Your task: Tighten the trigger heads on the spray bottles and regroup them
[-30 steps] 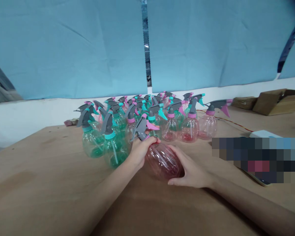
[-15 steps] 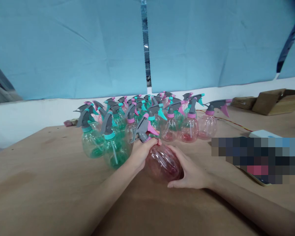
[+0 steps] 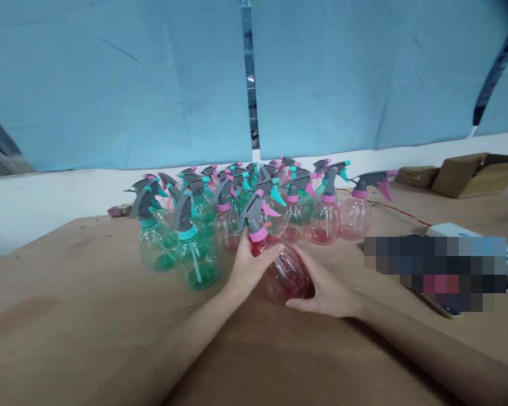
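Observation:
A clear pink spray bottle [image 3: 285, 276] with a grey head and pink collar tilts to the left between my two hands. My left hand [image 3: 254, 256] grips it at the shoulder just under the collar, thumb across the front. Around the right side and base of the bottle curls my right hand [image 3: 328, 287], its thumb underneath. Just left of my left hand a green spray bottle [image 3: 197, 262] stands upright, with another green spray bottle [image 3: 154, 245] beside it. Behind the held bottle is a standing pink spray bottle [image 3: 324, 223].
Several more pink and green spray bottles crowd the back of the wooden table [image 3: 68, 293]. An open cardboard box [image 3: 469, 177] sits at the back right. Nearer on the right are a white power strip [image 3: 452, 231] and a phone partly blurred out, with a thin cable running behind.
My left hand has shifted from the bottle's neck down to its shoulder, uncovering the pink collar. The bottle has tipped somewhat more upright. My right hand stays around its base.

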A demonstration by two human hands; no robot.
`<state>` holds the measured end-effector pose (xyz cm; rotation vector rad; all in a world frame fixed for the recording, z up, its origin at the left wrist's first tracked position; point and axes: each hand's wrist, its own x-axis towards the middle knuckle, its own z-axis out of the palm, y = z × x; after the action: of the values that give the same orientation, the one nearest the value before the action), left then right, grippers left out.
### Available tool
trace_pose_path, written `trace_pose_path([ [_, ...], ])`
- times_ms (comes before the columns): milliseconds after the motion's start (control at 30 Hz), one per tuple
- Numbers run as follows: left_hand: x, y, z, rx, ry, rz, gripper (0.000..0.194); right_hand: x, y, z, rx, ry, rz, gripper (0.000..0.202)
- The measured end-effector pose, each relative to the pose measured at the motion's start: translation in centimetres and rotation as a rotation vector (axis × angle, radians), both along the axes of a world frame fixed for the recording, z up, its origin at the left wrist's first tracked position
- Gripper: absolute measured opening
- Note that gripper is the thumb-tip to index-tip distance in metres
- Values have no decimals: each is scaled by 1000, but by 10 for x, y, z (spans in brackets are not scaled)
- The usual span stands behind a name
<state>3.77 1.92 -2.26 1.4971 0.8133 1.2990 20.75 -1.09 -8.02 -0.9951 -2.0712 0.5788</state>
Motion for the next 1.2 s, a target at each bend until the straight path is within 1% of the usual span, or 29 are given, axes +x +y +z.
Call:
trace_pose_path([
  [100, 1, -5, -13, 83, 105, -6, 55, -2, 2, -1, -4, 19, -43, 98],
  [233, 3, -7, -28, 136, 217, -69, 67, -6, 5, -4, 4, 136, -17, 98],
  [333, 3, -5, -32, 165, 218, -98, 69, -9, 7, -6, -30, 206, -21, 95],
  [467, 2, -2, -35, 166, 233, -112, 70, -8, 8, -8, -45, 214, -68, 93],
  [600, 3, 2, -42, 158, 292, -86, 80, -9, 10, -8, -19, 252, -102, 91],
  [700, 3, 5, -48, 161, 340, -49, 79, -11, 11, -6, -2, 287, -132, 88],
  [833, 2, 6, -50, 136, 413, 5, 76, -14, 8, -1, 45, 290, -207, 90],
  [933, 2, 5, -47, 124, 444, 29, 75, -13, 3, 2, 138, 243, -301, 91],
  [1033, 3, 4, -44, 122, 447, -10, 63, -10, 1, 5, 222, 167, -364, 86],
  [1100, 3, 4, -43, 106, 429, -37, 53, -8, 1, 6, 236, 142, -426, 85],
  [1133, 4, 4, -43, 89, 415, -46, 51, -7, 2, 6, 236, 133, -465, 85],
  [1200, 5, 4, -45, 52, 391, -75, 53, -5, 4, 6, 238, 115, -545, 85],
])
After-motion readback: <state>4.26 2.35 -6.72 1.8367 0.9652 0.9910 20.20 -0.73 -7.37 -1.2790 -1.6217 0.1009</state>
